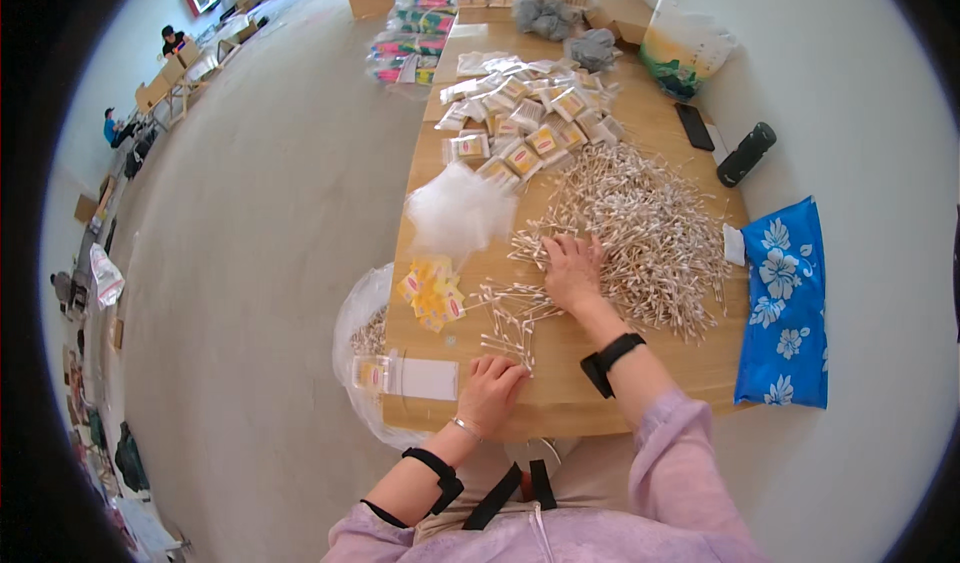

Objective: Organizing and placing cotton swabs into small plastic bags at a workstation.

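A large heap of cotton swabs covers the right middle of the table. At its left edge my right hand reaches in, palm down, fingers apart and tips among the swabs. Loose swabs lie scattered between my two hands. Close to the table's front edge is my left hand, its fingers curled together beside the nearest loose swabs. Whatever those fingers hold, if anything, is hidden. Left of it lie a white card and a small clear packet with a yellow label.
Filled swab packets are piled farther back on the table. Clear bags and yellow label cards lie at the left. A phone, black cylinder and blue flowered bag line the right edge, by the wall.
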The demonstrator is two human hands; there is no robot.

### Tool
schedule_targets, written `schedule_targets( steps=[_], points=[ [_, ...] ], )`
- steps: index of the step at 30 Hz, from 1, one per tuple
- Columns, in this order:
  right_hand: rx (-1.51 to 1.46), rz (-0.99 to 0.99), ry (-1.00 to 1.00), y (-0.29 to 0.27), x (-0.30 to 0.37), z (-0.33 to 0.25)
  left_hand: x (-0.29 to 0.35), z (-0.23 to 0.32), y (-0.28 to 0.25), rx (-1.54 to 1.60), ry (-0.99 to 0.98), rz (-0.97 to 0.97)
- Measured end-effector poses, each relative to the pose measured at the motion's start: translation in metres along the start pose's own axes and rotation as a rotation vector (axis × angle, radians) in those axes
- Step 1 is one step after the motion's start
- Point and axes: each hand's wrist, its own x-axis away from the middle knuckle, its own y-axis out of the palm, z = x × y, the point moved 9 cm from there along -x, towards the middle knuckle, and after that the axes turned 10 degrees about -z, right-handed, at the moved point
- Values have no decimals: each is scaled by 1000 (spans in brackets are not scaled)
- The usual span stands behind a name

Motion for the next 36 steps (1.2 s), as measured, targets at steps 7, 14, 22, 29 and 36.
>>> schedule_targets(
  steps=[7, 14, 22, 29, 36],
  points=[
    [181, 181, 115, -38, 61, 6, -3, -5, -3, 41, -8, 2],
    [-127, 6, -314, 9, 89, -73, 2, -2, 0, 14, 12, 24],
    [110, 328, -86, -40, 109, -17, 5, -2, -4, 18, 20, 29],
    [-134, 128, -58, -2, 90, -78, 7, -4, 4, -4, 64, 47],
    [-265, 50, -241, 20, 106, -51, 7, 2, 4, 46, 121, 17]
  ],
)
